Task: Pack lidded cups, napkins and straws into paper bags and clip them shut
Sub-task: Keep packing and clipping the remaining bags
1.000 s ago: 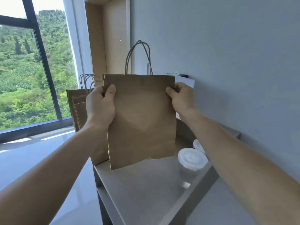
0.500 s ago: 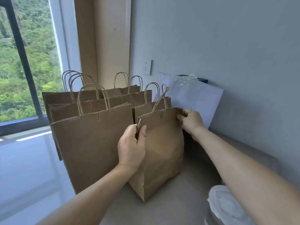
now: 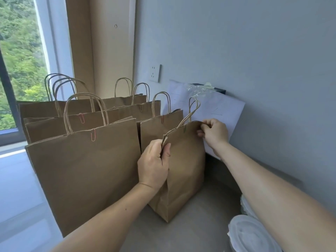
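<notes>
Fingers (image 3: pixel 154 145) of your left hand (image 3: pixel 153 164) pinch the left top corner of the small paper bag (image 3: pixel 183 170). Your right hand (image 3: pixel 214 133) pinches its right top corner.

Grey surface (image 3: pixel 200 226) runs along a grey wall (image 3: pixel 236 51), with a window (image 3: pixel 18 60) far left, a socket (image 3: pixel 155 73) and a white sheet (image 3: pixel 223 113) leaning on the wall.

The bag stands on the surface just right of the clipped bags (image 3: pixel 81 179), long axis upright, mouth and handles up, broad face towards you, green clip (image 3: pixel 184 128) at the rim. A lidded cup (image 3: pixel 252 235) sits near right.

One second ago you held the bag up in the air; half a second ago it was placed like now, same grips.
</notes>
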Motion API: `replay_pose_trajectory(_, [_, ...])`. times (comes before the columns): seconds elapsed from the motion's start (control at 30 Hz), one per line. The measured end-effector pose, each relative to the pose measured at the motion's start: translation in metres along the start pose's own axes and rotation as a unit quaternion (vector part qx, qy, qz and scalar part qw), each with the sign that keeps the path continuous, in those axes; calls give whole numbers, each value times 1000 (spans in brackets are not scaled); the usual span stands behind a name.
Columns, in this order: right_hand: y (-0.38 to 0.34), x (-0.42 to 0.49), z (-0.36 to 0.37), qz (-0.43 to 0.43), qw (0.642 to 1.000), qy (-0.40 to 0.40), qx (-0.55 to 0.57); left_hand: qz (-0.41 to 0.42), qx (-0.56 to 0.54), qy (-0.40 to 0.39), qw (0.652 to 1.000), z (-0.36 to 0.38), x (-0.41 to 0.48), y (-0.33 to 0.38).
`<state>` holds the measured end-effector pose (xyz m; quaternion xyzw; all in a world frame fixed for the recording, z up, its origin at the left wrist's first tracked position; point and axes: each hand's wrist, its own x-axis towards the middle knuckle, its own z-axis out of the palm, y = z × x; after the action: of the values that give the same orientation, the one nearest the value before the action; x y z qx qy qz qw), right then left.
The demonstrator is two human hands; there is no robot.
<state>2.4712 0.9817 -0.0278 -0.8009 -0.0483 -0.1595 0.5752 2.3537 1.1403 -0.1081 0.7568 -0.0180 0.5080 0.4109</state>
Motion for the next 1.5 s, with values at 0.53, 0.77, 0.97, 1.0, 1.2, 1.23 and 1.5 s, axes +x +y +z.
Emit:
replay_pose_trajectory(0.53, [-9, -89, -67, -61, 974, -126, -176, 36, 267, -114, 956, -31, -5, 45])
replay_pose_trajectory(0.77, [0, -155, -153, -111, 944, -150, -273, 45, 337, -301, 891, -21, -48, 125])
replay_pose_trajectory(0.97, [20, -206, -248, -104, 936, -119, -313, 99, 334, -389, 853, 2, -88, 215])
replay_pose_trajectory(1.0, [24, -214, -264, -99, 934, -110, -325, 113, 337, -401, 844, 6, -96, 227])
replay_pose_trajectory(1.2, [44, -270, -347, -29, 924, -89, -370, 152, 302, -469, 816, 30, -145, 293])
replay_pose_trajectory(1.23, [47, -280, -358, -19, 922, -85, -376, 161, 299, -479, 810, 33, -154, 302])
replay_pose_trajectory(1.5, [75, -370, -431, 103, 911, -32, -397, 214, 243, -561, 762, 49, -239, 350])
